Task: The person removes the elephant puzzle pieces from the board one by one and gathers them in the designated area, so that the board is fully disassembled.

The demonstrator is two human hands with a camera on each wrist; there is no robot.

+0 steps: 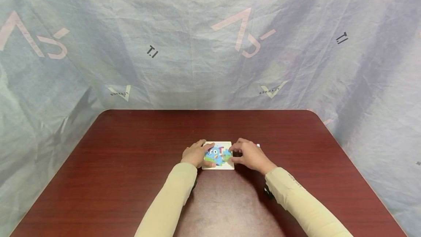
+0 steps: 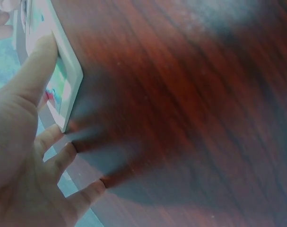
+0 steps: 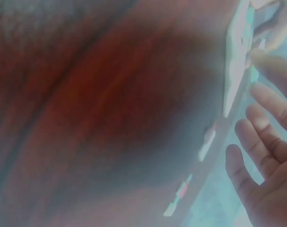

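Puzzle board (image 1: pixel 218 168), one: lies on worktop (image 1: pixel 138 149), between the hands. Left hand (image 1: pixel 195 154): spread wide, thumb on board's left part. Right hand (image 1: pixel 249 155): narrow, pinches blue-green piece (image 1: pixel 226 155). Piece: lies right of joined picture (image 1: pixel 214 156), nearer right hand.

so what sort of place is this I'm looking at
Probably a makeshift work booth, perhaps for recording, though nothing beyond the cloth shows. Printed greyish cloth hangs behind and to both sides of a dark red wood-grain table, where a small picture puzzle lies.
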